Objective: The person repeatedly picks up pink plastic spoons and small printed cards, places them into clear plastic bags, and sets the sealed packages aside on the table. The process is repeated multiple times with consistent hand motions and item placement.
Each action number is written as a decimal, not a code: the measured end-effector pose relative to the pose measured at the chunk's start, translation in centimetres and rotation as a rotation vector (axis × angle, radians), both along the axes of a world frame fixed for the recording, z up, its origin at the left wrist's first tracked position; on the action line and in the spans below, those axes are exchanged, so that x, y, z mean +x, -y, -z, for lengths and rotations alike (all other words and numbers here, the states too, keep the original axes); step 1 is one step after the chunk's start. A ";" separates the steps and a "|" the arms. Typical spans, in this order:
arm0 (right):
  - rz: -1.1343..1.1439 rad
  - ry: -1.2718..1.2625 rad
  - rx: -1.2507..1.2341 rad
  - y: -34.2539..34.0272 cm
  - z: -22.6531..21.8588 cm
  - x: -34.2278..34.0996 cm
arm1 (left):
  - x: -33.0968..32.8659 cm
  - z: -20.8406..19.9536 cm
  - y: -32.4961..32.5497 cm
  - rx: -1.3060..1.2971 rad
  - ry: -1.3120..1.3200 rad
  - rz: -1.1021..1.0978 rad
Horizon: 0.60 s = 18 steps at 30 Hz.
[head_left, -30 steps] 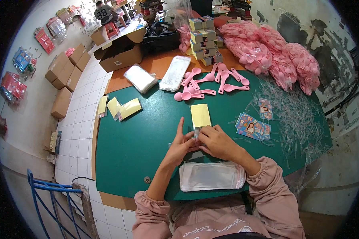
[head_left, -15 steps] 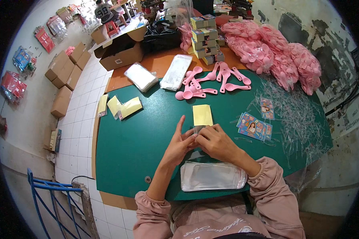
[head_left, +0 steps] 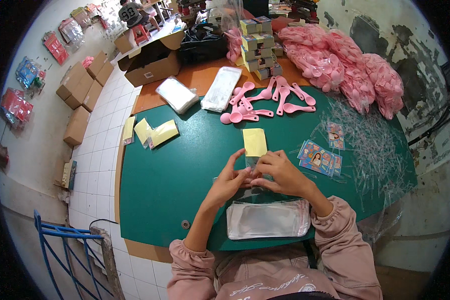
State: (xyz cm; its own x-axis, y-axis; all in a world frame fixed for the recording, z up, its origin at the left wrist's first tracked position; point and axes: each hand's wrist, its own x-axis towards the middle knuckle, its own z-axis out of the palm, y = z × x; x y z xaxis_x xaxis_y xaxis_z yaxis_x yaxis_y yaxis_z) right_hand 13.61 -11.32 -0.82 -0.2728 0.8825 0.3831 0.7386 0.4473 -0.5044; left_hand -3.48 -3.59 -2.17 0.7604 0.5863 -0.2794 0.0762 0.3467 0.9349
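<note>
A clear packet with a yellow card [head_left: 255,143] lies above the middle of the green surface [head_left: 175,175]. The left hand [head_left: 227,184] and the right hand [head_left: 282,172] meet at its clear lower end, fingers bent; I cannot tell whether each one grips it. Nearer the person is a stack of clear bags [head_left: 268,220]; beyond the packet, pink spoons [head_left: 284,95].

Your head-worn fisheye looks steeply down and forward, close above your left hand [head_left: 226,186] and right hand [head_left: 284,176] at frame centre; the green tabletop [head_left: 180,172] spreads around them, and the tiled floor [head_left: 92,175] bends along the left.
</note>
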 end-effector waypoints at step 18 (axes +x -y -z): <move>-0.039 0.182 0.032 0.2 0.5 -0.9 | -0.2 0.7 0.0 -0.014 0.024 -0.022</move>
